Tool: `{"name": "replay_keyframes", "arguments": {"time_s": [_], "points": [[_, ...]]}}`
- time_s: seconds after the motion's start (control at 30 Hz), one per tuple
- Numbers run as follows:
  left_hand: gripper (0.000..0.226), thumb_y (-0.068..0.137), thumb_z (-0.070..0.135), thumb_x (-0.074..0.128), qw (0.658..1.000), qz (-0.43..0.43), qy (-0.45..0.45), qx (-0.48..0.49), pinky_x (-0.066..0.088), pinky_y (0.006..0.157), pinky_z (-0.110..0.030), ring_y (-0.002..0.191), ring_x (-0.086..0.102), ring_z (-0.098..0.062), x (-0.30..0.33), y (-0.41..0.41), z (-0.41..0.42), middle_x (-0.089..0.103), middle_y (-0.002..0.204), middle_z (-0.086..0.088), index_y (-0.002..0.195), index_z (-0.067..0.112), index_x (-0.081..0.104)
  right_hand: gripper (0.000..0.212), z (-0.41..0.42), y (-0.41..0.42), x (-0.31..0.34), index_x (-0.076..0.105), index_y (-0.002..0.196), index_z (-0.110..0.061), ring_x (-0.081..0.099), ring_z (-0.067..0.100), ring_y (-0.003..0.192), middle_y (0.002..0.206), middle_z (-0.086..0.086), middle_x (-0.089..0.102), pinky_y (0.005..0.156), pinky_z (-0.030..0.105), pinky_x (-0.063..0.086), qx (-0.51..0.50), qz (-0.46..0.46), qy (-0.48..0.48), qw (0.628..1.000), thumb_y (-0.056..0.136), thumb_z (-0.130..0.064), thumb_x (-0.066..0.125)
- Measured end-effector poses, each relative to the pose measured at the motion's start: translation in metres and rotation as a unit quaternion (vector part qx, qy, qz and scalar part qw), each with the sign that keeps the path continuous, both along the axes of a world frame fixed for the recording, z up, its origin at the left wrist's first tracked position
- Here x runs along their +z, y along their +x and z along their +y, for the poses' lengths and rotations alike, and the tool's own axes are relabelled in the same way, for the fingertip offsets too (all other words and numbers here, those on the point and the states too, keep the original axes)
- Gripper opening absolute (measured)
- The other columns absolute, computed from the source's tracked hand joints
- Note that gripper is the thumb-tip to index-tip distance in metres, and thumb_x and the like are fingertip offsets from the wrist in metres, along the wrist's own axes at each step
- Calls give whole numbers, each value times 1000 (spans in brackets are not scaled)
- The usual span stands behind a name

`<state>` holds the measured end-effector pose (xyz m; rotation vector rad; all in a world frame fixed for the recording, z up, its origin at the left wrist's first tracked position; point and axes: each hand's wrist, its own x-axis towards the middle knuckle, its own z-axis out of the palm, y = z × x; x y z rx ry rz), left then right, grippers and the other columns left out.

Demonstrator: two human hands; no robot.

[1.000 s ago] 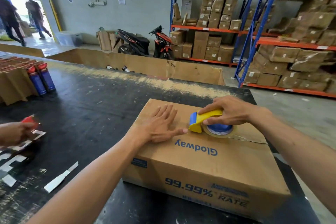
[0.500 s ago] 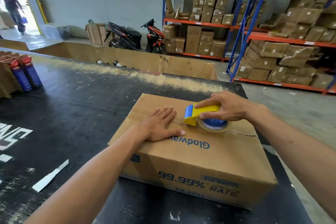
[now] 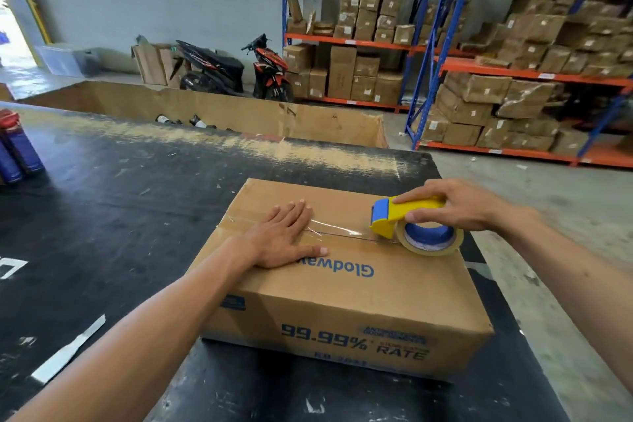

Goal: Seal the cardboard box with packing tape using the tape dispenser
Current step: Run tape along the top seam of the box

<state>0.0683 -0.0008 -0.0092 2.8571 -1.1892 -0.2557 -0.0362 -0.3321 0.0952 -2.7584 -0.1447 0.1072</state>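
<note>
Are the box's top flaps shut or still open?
Shut: both flaps lie flat on the box, clear tape over their seam, left hand pressing.

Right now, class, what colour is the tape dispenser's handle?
Yellow, with a blue front guard; the tape dispenser shows only in the head view.

Left hand point(image 3: 284, 236) lies flat, fingers spread, on the box point(image 3: 342, 301) top, over the clear tape point(image 3: 335, 228) along the centre seam. Right hand point(image 3: 459, 204) grips the yellow dispenser point(image 3: 407, 216) at the seam's right end. Box rests on a black worktop point(image 3: 120, 199).
</note>
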Motion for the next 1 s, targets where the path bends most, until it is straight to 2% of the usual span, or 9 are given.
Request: {"name": "replay_keyframes", "arguments": {"time_s": [0.1, 0.17, 0.23, 0.37, 0.5, 0.6, 0.7, 0.9, 1.0], "points": [[110, 78, 90, 17, 997, -64, -13, -28, -10, 121, -47, 148, -22, -19, 7, -4, -7, -24, 162, -5, 155, 20, -18, 31, 3, 4, 3, 60, 115, -58, 53, 13, 101, 114, -14, 58, 85, 34, 45, -7, 14, 0, 1000, 85, -55, 65], [116, 75, 93, 21, 996, -73, -39, -36, -10, 121, -48, 149, -21, -18, 12, -8, -24, -22, 162, -4, 155, 17, -17, 35, 9, 5, 4, 53, 109, -54, 57, 18, 89, 101, -1, 62, 78, 40, 49, -14, 11, -32, 999, 75, -61, 54], [120, 73, 94, 24, 996, -44, -68, -22, -10, 121, -51, 150, -19, -19, 13, -14, -47, -21, 163, -4, 156, 16, -15, 37, 16, 3, 2, 46, 105, -47, 55, 21, 77, 84, 3, 59, 66, 39, 44, -13, -11, -66, 998, 72, -63, 48], [124, 69, 97, 26, 997, 6, -75, 5, -8, 120, -54, 151, -14, -25, -6, -18, -72, -18, 164, -8, 156, 19, -14, 38, 15, -5, -8, 42, 108, -48, 52, 19, 78, 83, -11, 54, 63, 35, 36, 3, -86, -101, 991, 76, -69, 43], [114, 74, 93, 25, 998, 4, -54, -7, -8, 120, -54, 152, -11, -24, -8, -19, -71, -14, 165, -7, 156, 23, -12, 59, 10, -5, -9, 46, 125, -66, 52, 10, 80, 92, -9, 54, 66, 31, 38, 38, -64, -119, 990, 72, -92, 40], [112, 75, 92, 25, 999, 1, -42, -1, -9, 120, -52, 152, -11, -22, -5, -21, -71, -13, 165, -5, 156, 24, -12, 52, 9, -2, -6, 51, 117, -71, 52, 11, 80, 88, -7, 54, 64, 30, 38, 34, -59, -93, 993, 68, -88, 48], [113, 74, 93, 25, 999, 7, -38, 4, -7, 121, -52, 152, -11, -20, -2, -23, -71, -13, 165, -4, 156, 25, -12, 53, 8, 1, -3, 58, 118, -66, 51, 8, 81, 88, -14, 54, 65, 29, 36, 37, -48, -72, 996, 68, -84, 54], [113, 71, 95, 26, 999, 15, -45, 12, -9, 121, -49, 151, -11, -16, -2, -23, -71, -13, 165, 0, 155, 30, -15, 61, -3, -6, -4, 63, 123, -55, 54, 8, 99, 106, -25, 55, 74, 24, 42, 48, -38, -1, 998, 66, -78, 60], [114, 70, 96, 26, 999, 16, -47, 14, -8, 122, -49, 151, -11, -14, -3, -21, -70, -12, 165, 1, 155, 32, -15, 59, -13, -9, 0, 63, 121, -57, 54, 6, 92, 98, -31, 53, 71, 22, 38, 60, -28, 4, 998, 65, -78, 61]]}}
